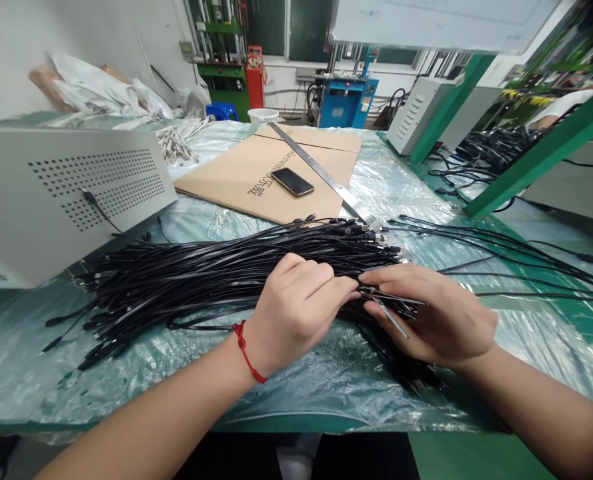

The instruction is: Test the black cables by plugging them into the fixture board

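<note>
A large bundle of black cables (201, 267) lies across the table in front of me. My left hand (296, 310), with a red cord bracelet at the wrist, is closed over the bundle's right part. Its thumb and fingertips pinch what looks like a black cable end, mostly hidden by the fingers. Beside it, my right hand (436, 313) is curled around a slim V-shaped metal tool (392, 316), whose exact kind I cannot make out. The tool's joined end meets my left fingertips. More black cables (401, 360) hang below my right hand.
Behind the bundle, a flat cardboard sheet (236, 173) carries a phone (293, 181) and a steel ruler (311, 160). A perforated metal box (76, 193) stands left. Loose cables (516, 247) and a green post (536, 150) are right. Plastic film (186, 393) covers the table.
</note>
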A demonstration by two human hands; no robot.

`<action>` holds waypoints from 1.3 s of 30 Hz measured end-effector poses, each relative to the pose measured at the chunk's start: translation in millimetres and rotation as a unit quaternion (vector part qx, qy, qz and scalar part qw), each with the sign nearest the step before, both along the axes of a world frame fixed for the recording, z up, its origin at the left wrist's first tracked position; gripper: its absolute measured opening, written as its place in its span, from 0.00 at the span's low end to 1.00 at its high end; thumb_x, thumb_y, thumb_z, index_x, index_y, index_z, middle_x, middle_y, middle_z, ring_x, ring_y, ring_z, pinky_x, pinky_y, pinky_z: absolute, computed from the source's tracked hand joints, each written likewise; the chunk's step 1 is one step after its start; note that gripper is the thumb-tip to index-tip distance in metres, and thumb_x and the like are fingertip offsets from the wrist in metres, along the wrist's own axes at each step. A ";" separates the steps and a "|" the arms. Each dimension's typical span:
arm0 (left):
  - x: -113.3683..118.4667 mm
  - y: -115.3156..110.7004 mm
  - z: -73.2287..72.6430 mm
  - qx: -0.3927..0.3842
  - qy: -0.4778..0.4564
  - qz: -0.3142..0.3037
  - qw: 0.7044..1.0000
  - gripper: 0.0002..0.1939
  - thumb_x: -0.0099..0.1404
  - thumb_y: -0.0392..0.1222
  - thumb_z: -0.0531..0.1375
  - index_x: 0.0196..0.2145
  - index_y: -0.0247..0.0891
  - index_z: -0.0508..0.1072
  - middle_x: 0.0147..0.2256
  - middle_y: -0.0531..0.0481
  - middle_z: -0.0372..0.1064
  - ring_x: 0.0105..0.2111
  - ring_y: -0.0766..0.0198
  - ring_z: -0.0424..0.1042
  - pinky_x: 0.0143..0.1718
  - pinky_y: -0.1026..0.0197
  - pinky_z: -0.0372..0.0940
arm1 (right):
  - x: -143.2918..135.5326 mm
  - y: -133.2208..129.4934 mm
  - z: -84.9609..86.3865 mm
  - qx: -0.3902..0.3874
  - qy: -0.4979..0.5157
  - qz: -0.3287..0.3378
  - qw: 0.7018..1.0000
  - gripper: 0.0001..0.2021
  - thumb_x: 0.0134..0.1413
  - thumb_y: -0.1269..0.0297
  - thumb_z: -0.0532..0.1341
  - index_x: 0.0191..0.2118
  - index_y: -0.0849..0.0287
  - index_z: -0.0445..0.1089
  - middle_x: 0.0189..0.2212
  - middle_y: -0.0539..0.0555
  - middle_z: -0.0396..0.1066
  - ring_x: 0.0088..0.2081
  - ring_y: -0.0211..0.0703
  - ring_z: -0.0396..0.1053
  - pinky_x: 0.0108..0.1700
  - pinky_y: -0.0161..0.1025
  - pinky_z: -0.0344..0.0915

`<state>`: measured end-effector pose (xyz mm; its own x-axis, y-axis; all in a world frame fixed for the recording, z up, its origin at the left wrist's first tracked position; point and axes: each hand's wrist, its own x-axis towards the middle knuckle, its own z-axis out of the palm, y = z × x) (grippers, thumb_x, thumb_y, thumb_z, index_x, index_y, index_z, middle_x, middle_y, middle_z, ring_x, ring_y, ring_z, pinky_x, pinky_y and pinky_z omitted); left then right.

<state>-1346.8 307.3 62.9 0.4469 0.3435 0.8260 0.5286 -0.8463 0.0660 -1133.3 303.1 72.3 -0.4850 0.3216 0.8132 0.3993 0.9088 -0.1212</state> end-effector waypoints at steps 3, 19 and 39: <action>-0.4 -0.6 0.1 -0.007 0.008 0.000 1.000 0.06 0.72 0.37 0.58 0.38 0.36 0.74 0.26 0.52 0.68 0.27 0.64 0.64 0.34 0.57 0.58 | 0.8 -0.2 -0.4 -0.003 -0.002 -0.008 1.000 0.16 0.56 0.74 0.68 0.48 0.54 0.69 0.39 0.56 0.78 0.39 0.49 0.79 0.39 0.45 0.80; -0.4 -0.9 -0.3 -0.016 0.015 -0.002 1.000 0.07 0.72 0.36 0.57 0.37 0.36 0.74 0.26 0.51 0.68 0.27 0.63 0.64 0.33 0.57 0.56 | 0.3 -0.4 -3.1 -0.008 -0.003 -0.005 1.000 0.17 0.55 0.74 0.69 0.49 0.54 0.69 0.39 0.56 0.78 0.40 0.49 0.79 0.39 0.44 0.79; 1.8 2.8 -4.2 -0.063 -0.047 -0.018 0.997 0.04 0.70 0.37 0.60 0.43 0.37 0.74 0.32 0.50 0.74 0.30 0.64 0.68 0.35 0.58 0.60 | -4.7 1.8 -5.4 -0.177 0.107 -0.069 0.976 0.08 0.63 0.64 0.66 0.45 0.54 0.68 0.35 0.53 0.77 0.34 0.44 0.78 0.34 0.37 0.77</action>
<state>-1345.0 310.0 58.7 0.3833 0.4315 0.8166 0.4840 -0.8469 0.2204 -1138.0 304.9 66.9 -0.2491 0.6513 0.7168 0.4463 0.7341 -0.5119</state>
